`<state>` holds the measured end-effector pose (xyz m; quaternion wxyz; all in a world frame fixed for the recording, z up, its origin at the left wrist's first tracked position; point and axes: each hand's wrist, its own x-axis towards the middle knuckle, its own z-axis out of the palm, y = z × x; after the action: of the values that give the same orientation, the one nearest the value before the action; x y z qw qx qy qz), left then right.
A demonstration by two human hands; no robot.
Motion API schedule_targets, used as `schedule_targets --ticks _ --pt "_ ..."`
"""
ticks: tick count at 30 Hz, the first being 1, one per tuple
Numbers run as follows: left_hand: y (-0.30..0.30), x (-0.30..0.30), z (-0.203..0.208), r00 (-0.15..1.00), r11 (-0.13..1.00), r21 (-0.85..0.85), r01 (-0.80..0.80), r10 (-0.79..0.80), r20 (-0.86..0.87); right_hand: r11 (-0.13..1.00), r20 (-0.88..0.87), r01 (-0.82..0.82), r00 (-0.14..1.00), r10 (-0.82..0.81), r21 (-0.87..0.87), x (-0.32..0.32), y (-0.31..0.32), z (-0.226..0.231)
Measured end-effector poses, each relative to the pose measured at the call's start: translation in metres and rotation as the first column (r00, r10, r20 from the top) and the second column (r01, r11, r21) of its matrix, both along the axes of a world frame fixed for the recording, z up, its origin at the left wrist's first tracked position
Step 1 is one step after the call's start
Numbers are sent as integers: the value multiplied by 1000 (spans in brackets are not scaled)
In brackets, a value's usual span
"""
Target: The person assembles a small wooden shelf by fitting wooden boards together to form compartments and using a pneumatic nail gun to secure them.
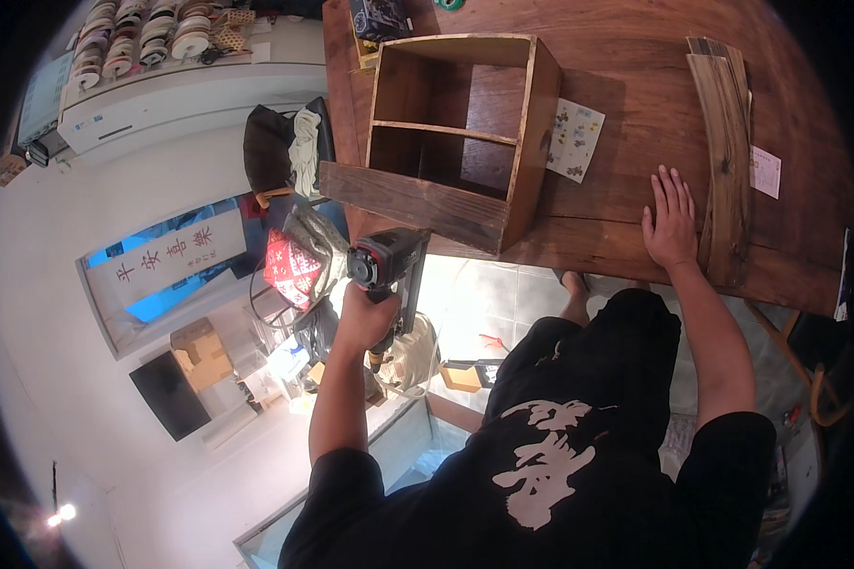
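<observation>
My left hand is wrapped round the handle of a dark nail gun, held just off the table's near left edge. Beyond it stands an open-fronted wooden box with one shelf dividing it into two compartments. A dark wooden board lies across the near end of the box and juts out past its left side. The gun's head is close to this board; I cannot tell whether they touch. My right hand rests flat on the wooden table, fingers stretched, beside several long thin wooden strips.
A printed sheet lies right of the box, and a pinkish paper beyond the strips. A dark printed box stands at the far left table corner. Left of the table are a chair with clothes and a red patterned bag.
</observation>
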<state>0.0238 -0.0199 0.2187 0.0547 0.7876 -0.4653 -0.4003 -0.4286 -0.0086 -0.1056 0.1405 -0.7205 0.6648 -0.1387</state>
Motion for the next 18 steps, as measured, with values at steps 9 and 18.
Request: schedule_targets --ticks 9,18 --pt "-1 4 -1 999 1000 20 0 1 -39 1000 12 3 1000 -3 -11 0 0 -1" --pt "0 1 -1 999 999 24 37 -37 16 1000 30 0 1000 0 -16 -5 0 1"
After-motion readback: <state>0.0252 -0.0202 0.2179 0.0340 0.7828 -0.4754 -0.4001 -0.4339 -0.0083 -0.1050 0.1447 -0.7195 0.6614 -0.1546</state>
